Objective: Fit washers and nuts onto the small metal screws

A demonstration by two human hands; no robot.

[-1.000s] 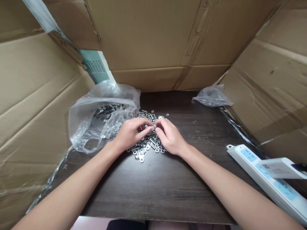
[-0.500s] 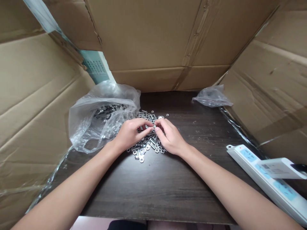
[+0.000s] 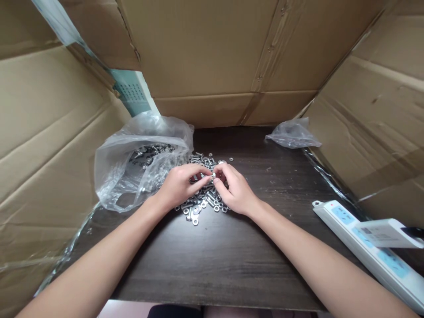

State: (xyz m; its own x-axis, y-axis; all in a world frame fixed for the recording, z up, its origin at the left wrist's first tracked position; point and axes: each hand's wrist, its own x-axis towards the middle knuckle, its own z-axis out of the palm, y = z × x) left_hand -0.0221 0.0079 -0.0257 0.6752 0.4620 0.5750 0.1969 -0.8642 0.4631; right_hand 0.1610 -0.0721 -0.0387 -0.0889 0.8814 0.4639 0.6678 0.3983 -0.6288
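My left hand [image 3: 180, 183] and my right hand [image 3: 233, 187] meet fingertip to fingertip over a pile of loose bolts, nuts and washers [image 3: 209, 197]. Thumb and forefinger of the right hand pinch a small silver nut [image 3: 214, 175]. The left thumb and forefinger are closed on what looks like a bolt at the nut's left side, mostly hidden by the fingers. Both hands sit just above the pile, covering part of it.
An open clear plastic bag [image 3: 114, 161] with more bolts lies at the left. Another clear bag [image 3: 294, 133] rests at the back right. A white power strip [image 3: 364, 249] with a plugged-in adapter [image 3: 386, 233] lies at the right. Cardboard walls [image 3: 212, 53] surround the dark table [image 3: 212, 260].
The hands stay in nearly the same place. The right thumb and forefinger have shifted slightly on the nut, which now shows more clearly between the fingertips.
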